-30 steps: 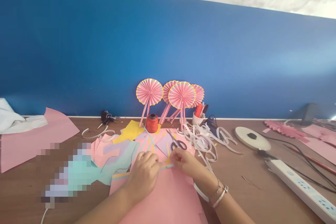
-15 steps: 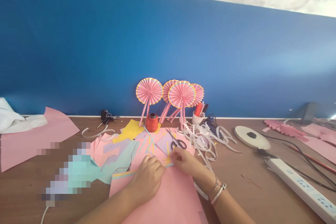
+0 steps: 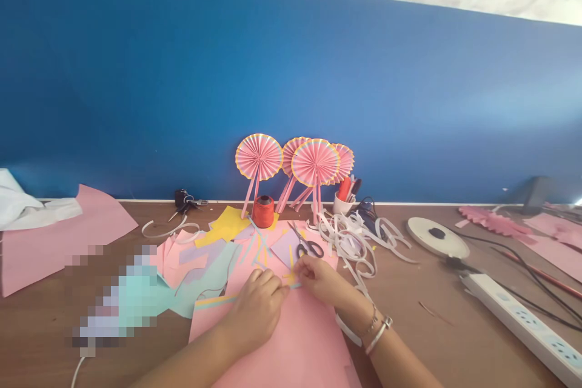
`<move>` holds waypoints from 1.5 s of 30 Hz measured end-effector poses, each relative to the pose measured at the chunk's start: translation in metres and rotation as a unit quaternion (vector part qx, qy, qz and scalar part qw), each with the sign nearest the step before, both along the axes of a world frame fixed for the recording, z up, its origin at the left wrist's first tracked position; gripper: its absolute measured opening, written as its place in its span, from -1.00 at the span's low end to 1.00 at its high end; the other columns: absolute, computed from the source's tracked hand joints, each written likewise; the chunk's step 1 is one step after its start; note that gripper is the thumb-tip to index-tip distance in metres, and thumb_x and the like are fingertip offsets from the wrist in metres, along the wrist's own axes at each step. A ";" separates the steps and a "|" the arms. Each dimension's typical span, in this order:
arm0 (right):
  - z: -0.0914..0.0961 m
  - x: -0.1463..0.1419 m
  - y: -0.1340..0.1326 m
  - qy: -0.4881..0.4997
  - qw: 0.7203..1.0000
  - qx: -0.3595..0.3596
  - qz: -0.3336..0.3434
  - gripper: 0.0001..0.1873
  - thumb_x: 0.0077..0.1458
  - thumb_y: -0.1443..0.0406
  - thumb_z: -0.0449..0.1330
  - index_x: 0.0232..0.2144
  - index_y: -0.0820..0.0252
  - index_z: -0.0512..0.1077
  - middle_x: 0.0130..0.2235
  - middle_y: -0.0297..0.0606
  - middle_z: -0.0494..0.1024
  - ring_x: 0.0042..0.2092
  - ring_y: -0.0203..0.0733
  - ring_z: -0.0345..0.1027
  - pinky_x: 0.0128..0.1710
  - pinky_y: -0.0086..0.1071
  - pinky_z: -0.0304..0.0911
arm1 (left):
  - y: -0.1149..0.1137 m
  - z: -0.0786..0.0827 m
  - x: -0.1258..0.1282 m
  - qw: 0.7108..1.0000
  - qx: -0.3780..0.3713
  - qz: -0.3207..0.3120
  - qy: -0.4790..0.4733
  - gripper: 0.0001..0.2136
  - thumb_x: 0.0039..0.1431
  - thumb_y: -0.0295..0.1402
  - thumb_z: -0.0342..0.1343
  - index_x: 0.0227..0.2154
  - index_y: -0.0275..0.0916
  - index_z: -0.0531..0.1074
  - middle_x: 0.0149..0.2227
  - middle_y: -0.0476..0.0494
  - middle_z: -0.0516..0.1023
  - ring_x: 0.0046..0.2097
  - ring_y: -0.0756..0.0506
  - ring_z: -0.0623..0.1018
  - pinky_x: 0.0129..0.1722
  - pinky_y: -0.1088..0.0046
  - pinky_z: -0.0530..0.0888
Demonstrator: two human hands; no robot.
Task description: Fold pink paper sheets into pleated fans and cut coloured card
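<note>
A pink paper sheet [image 3: 300, 345] lies in front of me, with yellow and light blue strips [image 3: 213, 302] along its far edge. My left hand [image 3: 257, 309] rests on that edge, fingers curled together and pressed down on the paper. Just to its right, my right hand [image 3: 321, 279] pinches at the same edge, where a short piece of light blue paper strip [image 3: 294, 286] shows between the hands. The fingertips partly hide what they hold. Black-handled scissors [image 3: 309, 248] lie right behind my right hand, beside thin yellow strips and a lilac scrap [image 3: 282, 248].
Several pink pleated paper fans [image 3: 259, 157] stand against the blue partition [image 3: 182, 73]. Near them are a red thread spool [image 3: 263, 212], a pen cup [image 3: 343, 202] and curled white strips [image 3: 350, 239]. At right lie a round cream lid-like disc [image 3: 421, 239] and a power strip [image 3: 513, 309].
My left hand has shifted very slightly to the right along the paper's edge. My right hand stays in nearly the same place, and the other things have not moved.
</note>
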State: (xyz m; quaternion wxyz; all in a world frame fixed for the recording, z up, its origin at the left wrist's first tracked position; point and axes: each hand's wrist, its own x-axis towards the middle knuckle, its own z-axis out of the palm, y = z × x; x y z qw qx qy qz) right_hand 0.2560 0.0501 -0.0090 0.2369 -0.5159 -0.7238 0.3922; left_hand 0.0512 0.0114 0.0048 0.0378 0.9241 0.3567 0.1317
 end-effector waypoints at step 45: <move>0.017 -0.015 -0.010 -0.052 0.997 -0.026 -0.049 -0.89 -0.11 0.33 0.13 -0.54 0.23 0.45 -0.51 -0.35 0.44 -0.46 -0.32 0.20 -0.47 -0.48 0.08 | -0.010 -0.007 0.008 0.998 0.030 0.037 0.042 -0.66 0.10 -0.60 -0.14 -0.07 -0.29 0.31 -0.28 -0.18 0.39 -0.26 -0.16 0.32 -0.24 0.26 0.28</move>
